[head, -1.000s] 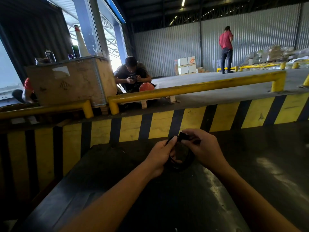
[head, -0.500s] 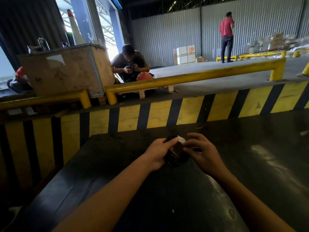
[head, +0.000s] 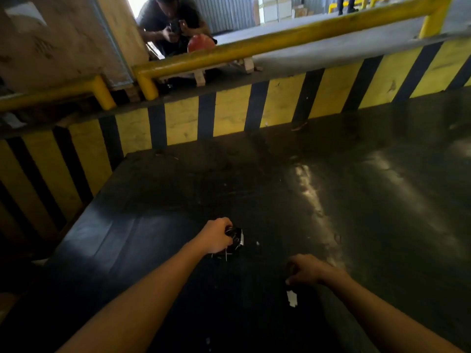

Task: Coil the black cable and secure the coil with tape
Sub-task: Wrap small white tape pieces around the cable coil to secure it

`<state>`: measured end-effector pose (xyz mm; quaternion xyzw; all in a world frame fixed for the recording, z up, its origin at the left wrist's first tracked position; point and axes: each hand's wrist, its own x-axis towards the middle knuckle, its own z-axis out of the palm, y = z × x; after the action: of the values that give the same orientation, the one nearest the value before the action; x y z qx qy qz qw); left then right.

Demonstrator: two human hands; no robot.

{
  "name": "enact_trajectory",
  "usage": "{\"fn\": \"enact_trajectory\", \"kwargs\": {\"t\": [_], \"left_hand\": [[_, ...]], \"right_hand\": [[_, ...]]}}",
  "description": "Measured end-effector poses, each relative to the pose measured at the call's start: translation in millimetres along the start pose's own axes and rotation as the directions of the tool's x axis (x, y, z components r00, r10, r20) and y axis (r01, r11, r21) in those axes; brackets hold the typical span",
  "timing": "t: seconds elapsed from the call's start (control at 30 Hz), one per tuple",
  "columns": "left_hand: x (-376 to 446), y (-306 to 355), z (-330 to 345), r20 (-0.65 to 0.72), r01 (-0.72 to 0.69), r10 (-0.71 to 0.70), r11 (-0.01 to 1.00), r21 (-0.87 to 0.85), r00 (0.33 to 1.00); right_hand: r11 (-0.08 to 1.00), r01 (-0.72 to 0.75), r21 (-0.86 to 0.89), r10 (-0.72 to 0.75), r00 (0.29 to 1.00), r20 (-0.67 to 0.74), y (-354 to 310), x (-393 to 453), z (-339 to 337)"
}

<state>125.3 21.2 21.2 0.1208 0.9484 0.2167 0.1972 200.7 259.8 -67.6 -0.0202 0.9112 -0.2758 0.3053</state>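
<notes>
**Small Cable Bundle Gripped at Centre Frame**

A person's left hand (head: pixel 216 238) is clenching a coiled black cable (head: pixel 235 240) just below the centre of the frame, pressing it against the dark tabletop (head: pixel 356 200). A pale strip, likely tape, is showing on the coil's right edge. The right hand (head: pixel 305 272), at lower right and well apart from the coil, is curling loosely; whether it is pinching anything cannot be told. A white scrap (head: pixel 291 298) is lying just below it. The bundle is looking light, springy and soft, best pinched across the gathered loops so they stay together.

Left hand (head: pixel 216 238) clenched, right hand (head: pixel 307 271) loosely curled
</notes>
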Motion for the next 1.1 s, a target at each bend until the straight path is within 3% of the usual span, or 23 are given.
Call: {"fn": "enact_trajectory", "kwargs": {"t": [0.17,0.33,0.47,0.53,0.67,0.77,0.93,1.1], "left_hand": [[-6,-20,30,0.135,0.04,-0.029,0.996,-0.074,0.99],[-8,-20,39,0.185,0.11,-0.056,0.948,-0.3,0.981],[-8,-14,36,0.166,0.114,-0.031,0.846,-0.52,0.986],[-7,-9,31,0.132,0.091,-0.012,0.791,-0.605,0.991],[-1,14,14,0.077,0.013,0.069,0.656,-0.754,0.995],[3,38,-9,0.06,-0.023,0.122,0.588,-0.809,0.991],[10,73,-49,0.08,-0.043,0.192,0.564,-0.824,0.978],[14,93,-78,0.121,-0.08,0.257,0.65,-0.755,0.959]], "right_hand": [[0.991,0.056,-0.119,-0.055,0.998,0.015,9,7,26],[0.995,0.029,-0.1,-0.029,1.0,-0.007,14,14,37],[1.0,0.017,-0.002,-0.017,1.0,-0.025,15,18,38],[0.994,0.061,0.088,-0.05,0.991,-0.121,13,18,26],[0.937,0.218,0.272,-0.071,0.883,-0.464,-11,11,-32],[0.872,0.4,0.283,-0.16,0.778,-0.608,-43,-4,-83],[0.847,0.524,0.094,-0.319,0.64,-0.699,-85,-40,-144],[0.857,0.508,-0.087,-0.435,0.623,-0.65,-111,-62,-173]]}}
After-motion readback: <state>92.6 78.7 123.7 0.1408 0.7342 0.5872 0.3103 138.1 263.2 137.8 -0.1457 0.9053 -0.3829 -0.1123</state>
